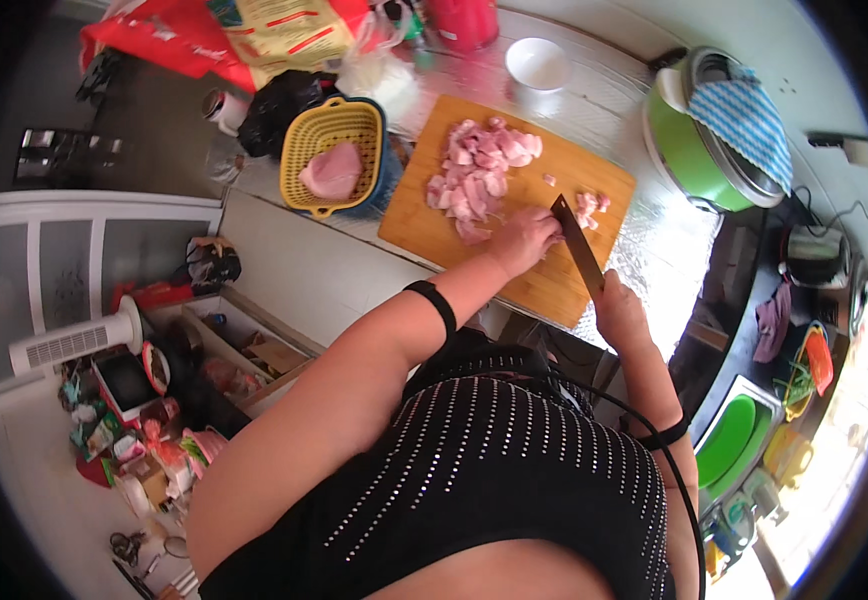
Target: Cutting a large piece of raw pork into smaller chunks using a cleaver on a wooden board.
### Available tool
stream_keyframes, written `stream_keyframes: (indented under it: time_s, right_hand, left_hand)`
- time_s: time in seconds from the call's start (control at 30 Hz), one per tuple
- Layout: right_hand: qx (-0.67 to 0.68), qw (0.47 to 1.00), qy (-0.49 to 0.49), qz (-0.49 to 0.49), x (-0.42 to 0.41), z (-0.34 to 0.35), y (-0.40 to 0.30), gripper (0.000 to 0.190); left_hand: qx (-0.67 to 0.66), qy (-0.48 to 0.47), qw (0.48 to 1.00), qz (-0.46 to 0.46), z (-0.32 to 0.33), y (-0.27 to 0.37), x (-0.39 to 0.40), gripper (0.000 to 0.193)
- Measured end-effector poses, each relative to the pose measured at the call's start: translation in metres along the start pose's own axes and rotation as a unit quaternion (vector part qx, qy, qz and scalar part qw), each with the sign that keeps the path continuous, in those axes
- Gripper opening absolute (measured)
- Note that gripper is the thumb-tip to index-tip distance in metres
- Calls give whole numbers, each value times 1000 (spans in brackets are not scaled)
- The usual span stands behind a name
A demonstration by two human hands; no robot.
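My right hand (pixel 621 311) grips the handle of a cleaver (pixel 581 247), whose dark broad blade stands on edge over the wooden cutting board (pixel 411 214). Just left of the blade, my left hand (pixel 528 240) has its fingers curled down on a piece of raw meat, mostly hidden under them. A large heap of cut raw meat pieces (pixel 471 180) covers the board's left and far part. To the right of the blade lies a small cluster of meat bits (pixel 590 208), and one single bit (pixel 549 179) sits between the two groups.
Left of the board, a yellow basket (pixel 295 139) holds a larger piece of raw meat (pixel 333 171). A white bowl (pixel 537 66) stands behind the board. At the right is a green rice cooker (pixel 674 142) with a blue checked cloth (pixel 741 124). A black plastic bag (pixel 276 112) lies behind the basket.
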State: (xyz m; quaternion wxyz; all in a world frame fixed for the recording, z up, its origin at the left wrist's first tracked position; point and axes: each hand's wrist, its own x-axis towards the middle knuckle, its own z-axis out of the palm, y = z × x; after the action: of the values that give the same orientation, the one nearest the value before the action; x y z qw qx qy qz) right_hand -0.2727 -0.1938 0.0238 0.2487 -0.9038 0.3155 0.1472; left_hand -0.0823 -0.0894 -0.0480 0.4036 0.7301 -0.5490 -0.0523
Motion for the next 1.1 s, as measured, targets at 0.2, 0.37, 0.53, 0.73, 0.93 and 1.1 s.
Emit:
stream_keyframes:
  time_s: [0.2, 0.37, 0.53, 0.73, 0.93, 1.1]
  right_hand:
    - [21, 998, 52, -10, 59, 13, -35, 21]
    - [4, 999, 10, 38, 38, 17, -24, 20]
    - [59, 997, 57, 8, 17, 12, 13, 19]
    - [64, 997, 31, 27, -3, -9, -7, 17]
    - [44, 997, -34, 56, -19, -11, -14, 16]
    - [49, 995, -30, 79, 24, 19, -32, 15]
  left_hand:
    - [46, -15, 999, 17, -2, -1, -7, 8]
    - [-12, -10, 1000, 12, -3, -1, -9, 9]
    - [-34, -7, 999, 20, 0, -12, -8, 10]
    - [-50, -2, 999, -11, 0, -6, -4, 12]
    - [-29, -9, 999, -24, -2, -1, -3, 12]
    - [-5, -4, 1000, -17, 1, 1, -3, 11]
